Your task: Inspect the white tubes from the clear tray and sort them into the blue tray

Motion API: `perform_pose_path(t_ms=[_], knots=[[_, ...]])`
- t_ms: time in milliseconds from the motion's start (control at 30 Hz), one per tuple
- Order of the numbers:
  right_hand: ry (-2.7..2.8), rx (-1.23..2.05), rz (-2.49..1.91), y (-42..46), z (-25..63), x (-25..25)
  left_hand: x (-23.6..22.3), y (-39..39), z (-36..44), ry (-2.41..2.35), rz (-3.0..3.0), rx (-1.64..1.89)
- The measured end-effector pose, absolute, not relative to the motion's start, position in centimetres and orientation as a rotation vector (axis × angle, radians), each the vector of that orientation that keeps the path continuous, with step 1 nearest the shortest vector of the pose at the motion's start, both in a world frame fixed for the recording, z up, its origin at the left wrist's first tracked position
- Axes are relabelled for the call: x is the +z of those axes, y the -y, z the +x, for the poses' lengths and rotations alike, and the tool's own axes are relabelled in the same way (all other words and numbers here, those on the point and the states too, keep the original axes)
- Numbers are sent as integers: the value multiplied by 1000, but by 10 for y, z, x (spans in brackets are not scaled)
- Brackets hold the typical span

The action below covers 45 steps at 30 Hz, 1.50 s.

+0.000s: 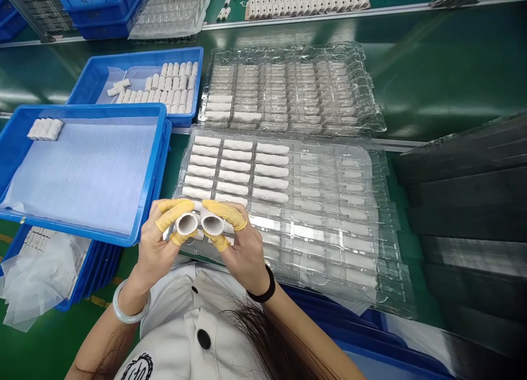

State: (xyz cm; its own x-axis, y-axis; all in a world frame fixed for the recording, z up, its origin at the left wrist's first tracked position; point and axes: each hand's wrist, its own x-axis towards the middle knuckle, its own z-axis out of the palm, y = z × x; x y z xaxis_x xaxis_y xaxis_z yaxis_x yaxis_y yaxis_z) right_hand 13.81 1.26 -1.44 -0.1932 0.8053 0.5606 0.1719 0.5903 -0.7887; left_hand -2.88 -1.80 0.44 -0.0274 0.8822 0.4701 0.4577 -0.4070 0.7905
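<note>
My left grip is closed on a short white tube, and my right grip is closed on a second white tube. The two sit just beside each other, open ends facing me, above the near edge of a clear plastic tray. Yellow finger cots cover some of my fingers. That tray holds three columns of white tubes in its left-hand pockets. Beyond it, a second clear tray holds more. To my left, a blue crate lined with a white sheet has a small row of tubes in one corner. Behind it, another blue crate holds packed rows of tubes.
</note>
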Motion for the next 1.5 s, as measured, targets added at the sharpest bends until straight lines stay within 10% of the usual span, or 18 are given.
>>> perform_pose_path(t_ms=[600,967,1500], knots=[[1719,722,-838,-14,137,-10,3,16,-30,-1436,1732,1391],[287,2377,-730,-31,141,0,15,8,-26,-1007,208,1098],[-137,2432,-578,-26,138,-10,19,0,-15,-1012,-245,1068]])
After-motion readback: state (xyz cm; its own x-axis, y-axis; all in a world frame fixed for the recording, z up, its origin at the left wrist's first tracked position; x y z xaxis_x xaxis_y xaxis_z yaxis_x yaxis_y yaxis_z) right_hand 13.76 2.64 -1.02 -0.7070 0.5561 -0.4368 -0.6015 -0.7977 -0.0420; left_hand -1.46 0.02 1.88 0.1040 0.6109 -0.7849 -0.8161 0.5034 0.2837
